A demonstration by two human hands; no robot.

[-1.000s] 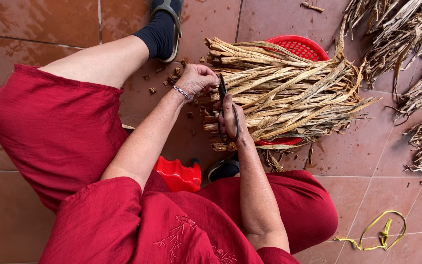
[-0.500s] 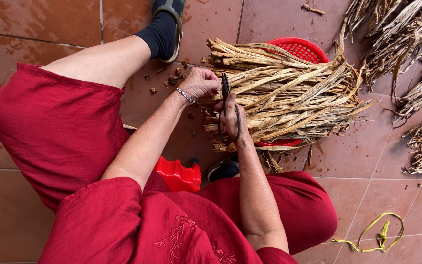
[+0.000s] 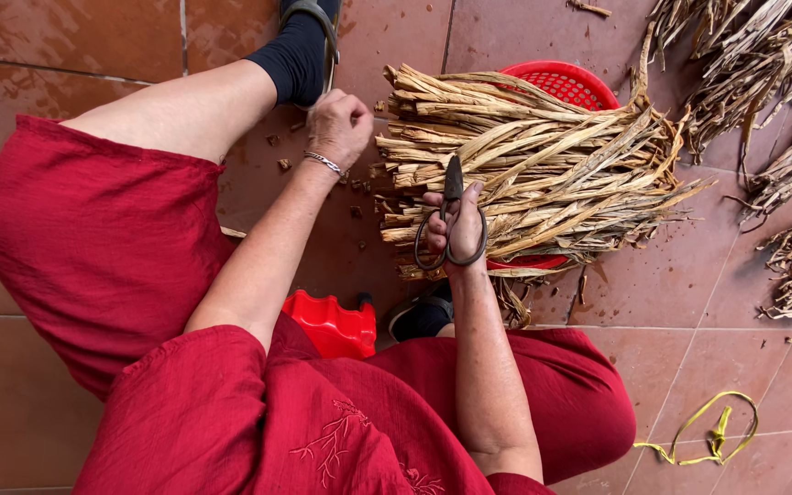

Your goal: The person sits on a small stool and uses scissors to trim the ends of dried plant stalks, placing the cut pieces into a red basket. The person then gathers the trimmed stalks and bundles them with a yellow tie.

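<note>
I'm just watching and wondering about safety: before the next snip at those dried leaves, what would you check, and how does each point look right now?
1. Scissors gripped through the loops by the right hand: ok.
2. Blades shut, pointing away from the body: ok.
3. Left hand off to the side of the blades: ok.
4. Bundle of dried leaves resting across the red basket: ok.
5. Left hand holding a leaf end: cannot tell, fingers closed.

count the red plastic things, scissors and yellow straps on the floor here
red plastic things: 2, the basket under the dried leaves and the stool
scissors: 1, in the right hand
yellow strap: 1
total: 4
</note>
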